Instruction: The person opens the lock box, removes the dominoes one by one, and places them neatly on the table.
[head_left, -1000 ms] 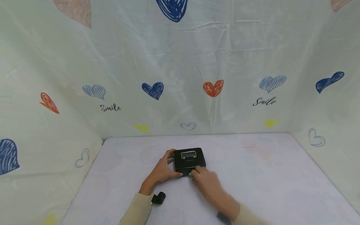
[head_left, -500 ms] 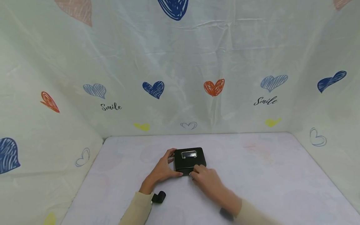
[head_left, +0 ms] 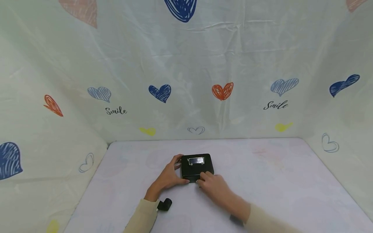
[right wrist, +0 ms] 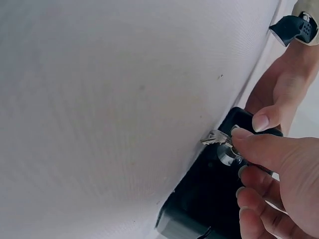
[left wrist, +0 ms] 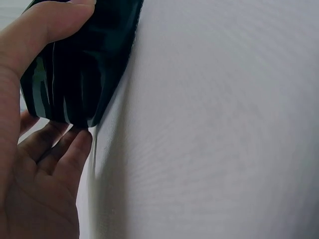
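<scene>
A small black cash box (head_left: 186, 171) with a silver handle (head_left: 196, 160) on its lid stands closed on the white table. My left hand (head_left: 168, 176) grips its left end, thumb on the front face and fingers round the side; the left wrist view shows the fingertips touching the box's end (left wrist: 75, 94). At the front face, my right hand (head_left: 217, 190) pinches a key between thumb and index finger at the round silver lock (right wrist: 227, 155). A second silver key (right wrist: 214, 138) dangles beside the thumb. The pinched key is mostly hidden by the fingers.
The white tabletop (head_left: 276, 181) spreads around the box. Behind and beside it hangs a pale sheet (head_left: 186, 64) printed with hearts and "Smile". A black wrist camera (head_left: 164, 204) sits on the left wrist.
My right hand has turned slightly at the lock, and its forearm has shifted a little to the right. The left hand and the cash box stay in place.
</scene>
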Motion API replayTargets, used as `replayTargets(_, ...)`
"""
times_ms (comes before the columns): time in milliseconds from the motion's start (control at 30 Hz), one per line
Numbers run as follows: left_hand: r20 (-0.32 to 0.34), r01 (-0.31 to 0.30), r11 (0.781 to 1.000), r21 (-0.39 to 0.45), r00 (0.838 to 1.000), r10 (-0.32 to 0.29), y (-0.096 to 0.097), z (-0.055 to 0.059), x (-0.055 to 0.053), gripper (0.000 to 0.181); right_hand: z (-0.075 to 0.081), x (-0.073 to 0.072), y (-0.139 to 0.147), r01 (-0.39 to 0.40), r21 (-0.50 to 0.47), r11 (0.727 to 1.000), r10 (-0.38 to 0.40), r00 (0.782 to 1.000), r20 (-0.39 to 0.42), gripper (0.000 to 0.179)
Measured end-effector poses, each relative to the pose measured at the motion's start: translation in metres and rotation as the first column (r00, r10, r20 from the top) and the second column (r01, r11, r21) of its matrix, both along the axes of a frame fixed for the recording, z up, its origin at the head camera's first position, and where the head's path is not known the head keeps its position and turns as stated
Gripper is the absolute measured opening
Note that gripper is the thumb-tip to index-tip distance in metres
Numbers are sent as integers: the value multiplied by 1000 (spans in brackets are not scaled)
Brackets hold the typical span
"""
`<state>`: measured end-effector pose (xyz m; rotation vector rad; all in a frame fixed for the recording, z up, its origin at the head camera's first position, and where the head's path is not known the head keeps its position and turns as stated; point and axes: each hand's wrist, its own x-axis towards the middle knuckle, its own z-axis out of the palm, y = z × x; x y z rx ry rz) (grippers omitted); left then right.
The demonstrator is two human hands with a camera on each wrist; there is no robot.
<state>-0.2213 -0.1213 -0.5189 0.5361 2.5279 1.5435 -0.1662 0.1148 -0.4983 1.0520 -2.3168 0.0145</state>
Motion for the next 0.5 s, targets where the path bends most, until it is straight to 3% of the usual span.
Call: replayTargets(500, -2, 12, 1000, -20, 1000, -12, -1, 0, 1, 110, 1, 2, 0, 50, 124, 991, -49, 999, -11, 12)
